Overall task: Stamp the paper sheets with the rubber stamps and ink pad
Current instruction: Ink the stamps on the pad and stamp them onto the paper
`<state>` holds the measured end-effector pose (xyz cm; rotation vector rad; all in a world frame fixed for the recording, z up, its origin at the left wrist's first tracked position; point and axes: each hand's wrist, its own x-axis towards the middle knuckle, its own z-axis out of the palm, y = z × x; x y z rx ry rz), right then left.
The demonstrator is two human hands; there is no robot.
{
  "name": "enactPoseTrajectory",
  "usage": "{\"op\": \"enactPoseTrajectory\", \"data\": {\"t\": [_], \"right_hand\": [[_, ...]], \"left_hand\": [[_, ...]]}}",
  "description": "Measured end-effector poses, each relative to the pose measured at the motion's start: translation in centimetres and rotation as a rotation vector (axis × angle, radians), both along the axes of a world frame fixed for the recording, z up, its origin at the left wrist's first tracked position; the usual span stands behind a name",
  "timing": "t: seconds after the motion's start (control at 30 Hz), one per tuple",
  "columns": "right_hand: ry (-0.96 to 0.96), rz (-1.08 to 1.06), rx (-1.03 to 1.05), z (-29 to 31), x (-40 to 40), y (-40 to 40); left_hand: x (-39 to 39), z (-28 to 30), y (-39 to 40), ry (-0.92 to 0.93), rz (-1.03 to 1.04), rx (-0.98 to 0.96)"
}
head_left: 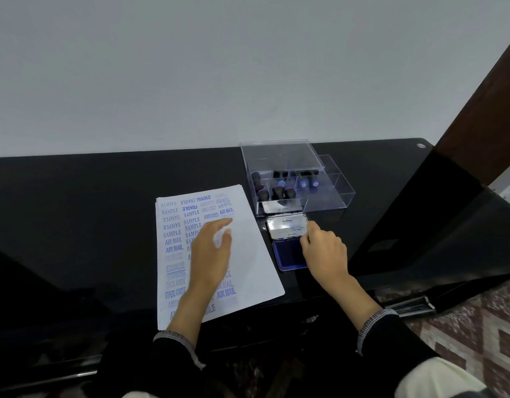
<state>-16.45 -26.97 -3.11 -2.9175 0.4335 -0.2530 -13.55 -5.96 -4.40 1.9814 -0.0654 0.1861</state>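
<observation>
A stack of white paper sheets [253, 262] lies on the black table [75, 211], the top sheet covered with blue stamped words such as SAMPLE, AIR MAIL and FRAGILE. My left hand [212, 254] hovers flat over the sheet with straight fingers. To the right sits the ink pad [288, 254], its blue pad exposed and its silver lid [287, 226] raised. My right hand [324, 248] pinches the right edge of that lid. Several black-handled rubber stamps [276, 192] stand in a clear plastic box [328, 196] behind the pad.
The clear box has a transparent lid [279, 155] lying across its back part and a vacant right compartment. A dark wooden post [483, 116] rises at the right. The table's front edge runs just below the paper; patterned floor [478, 326] shows at lower right.
</observation>
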Motion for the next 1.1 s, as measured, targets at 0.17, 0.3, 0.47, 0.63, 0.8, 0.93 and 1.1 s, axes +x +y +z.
{"op": "enactPoseTrajectory", "data": {"t": [0.17,0.3,0.47,0.63,0.8,0.93,1.1], "right_hand": [[-0.082,-0.026,0.2,-0.1,0.0,-0.8],[-0.045,-0.008,0.098,-0.3,-0.1,-0.5],[0.048,0.014,-0.154,0.2,0.0,0.4],[-0.005,0.013,-0.012,0.1,0.1,-0.1],[-0.084,-0.019,0.214,-0.1,0.2,-0.9],[-0.02,-0.002,0.029,-0.2,0.2,-0.3],[0.046,0.018,-0.155,0.2,0.3,0.4]], "left_hand": [[1.0,-0.4,5.1,0.024,0.148,0.096],[1.5,-0.7,7.8,0.02,0.198,0.252],[2.1,-1.2,9.8,0.045,0.219,0.374],[2.4,-2.8,10.8,0.061,0.172,0.405],[2.2,-3.3,10.7,0.043,0.159,0.464],[2.1,-3.3,10.6,0.034,0.153,0.471],[2.0,-3.4,10.6,0.031,0.148,0.507]]}}
